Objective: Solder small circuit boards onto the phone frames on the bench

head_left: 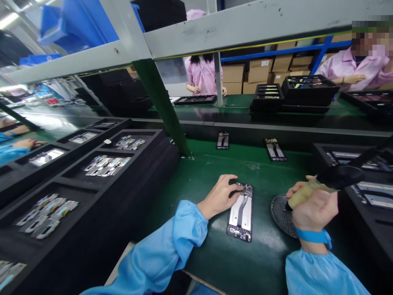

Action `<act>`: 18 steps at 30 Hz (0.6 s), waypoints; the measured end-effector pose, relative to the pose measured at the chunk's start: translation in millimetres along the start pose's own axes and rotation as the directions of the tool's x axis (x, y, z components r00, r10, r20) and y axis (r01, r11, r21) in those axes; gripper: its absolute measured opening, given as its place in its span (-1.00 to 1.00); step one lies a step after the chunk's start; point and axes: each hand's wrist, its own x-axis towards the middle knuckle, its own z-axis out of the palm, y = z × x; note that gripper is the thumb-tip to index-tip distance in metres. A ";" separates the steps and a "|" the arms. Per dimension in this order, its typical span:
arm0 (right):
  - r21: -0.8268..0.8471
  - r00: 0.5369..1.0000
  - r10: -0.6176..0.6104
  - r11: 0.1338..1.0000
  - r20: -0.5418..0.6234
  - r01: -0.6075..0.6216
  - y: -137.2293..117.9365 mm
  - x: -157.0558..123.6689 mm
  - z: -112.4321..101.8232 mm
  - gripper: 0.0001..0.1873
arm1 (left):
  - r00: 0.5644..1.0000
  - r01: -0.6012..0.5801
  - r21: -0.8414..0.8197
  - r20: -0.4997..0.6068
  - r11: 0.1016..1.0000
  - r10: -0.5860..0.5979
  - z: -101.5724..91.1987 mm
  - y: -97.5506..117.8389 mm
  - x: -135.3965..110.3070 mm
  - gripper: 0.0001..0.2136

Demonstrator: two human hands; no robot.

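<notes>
On the green bench lies an opened phone (pixel 242 215), its silver inner plate, dark ribbon cable and circuit parts facing up. My left hand (pixel 222 194) reaches over the phone's upper left edge, with curled fingers pressing its top end and the thumb at the side. Wrapped in my right hand (pixel 316 211) is an electric screwdriver (pixel 302 196) with a yellowish grip and a black upper body, held tilted. Its dark lower end points at a round, dark screw dish (pixel 283 217) with a dimpled surface. My hand partly hides the dish.
Farther back lie two more opened phones (pixel 222 140) (pixel 275 149). Black foam trays (pixel 107 180) of small metal parts stand on the left, and another tray (pixel 377 213) holds phone parts on the right. A green post (pixel 162 106) rises behind. People in pink work opposite.
</notes>
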 end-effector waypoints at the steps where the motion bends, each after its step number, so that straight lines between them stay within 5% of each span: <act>1: -0.001 1.000 -0.003 1.000 0.009 0.003 0.4 -0.3 -0.2 -0.49 | 1.000 0.028 0.012 0.003 1.000 -0.029 0.5 3.5 0.2 -0.74; 7: 0.018 0.998 0.015 1.000 0.054 -0.016 0.6 -1.1 -2.1 -0.51 | 0.999 -0.002 0.055 0.039 0.999 0.000 1.8 8.7 6.7 -0.78; 13: 0.023 0.999 0.012 1.000 0.043 -0.013 -2.1 2.0 -3.4 -0.48 | 0.984 -0.156 -0.116 0.069 0.981 0.164 6.3 21.9 -5.4 -0.83; 18: 0.022 1.000 0.010 1.000 0.002 -0.010 -7.6 2.2 -0.2 -0.46 | 0.979 -0.135 -0.139 0.137 0.981 0.154 2.7 37.3 -13.4 -0.80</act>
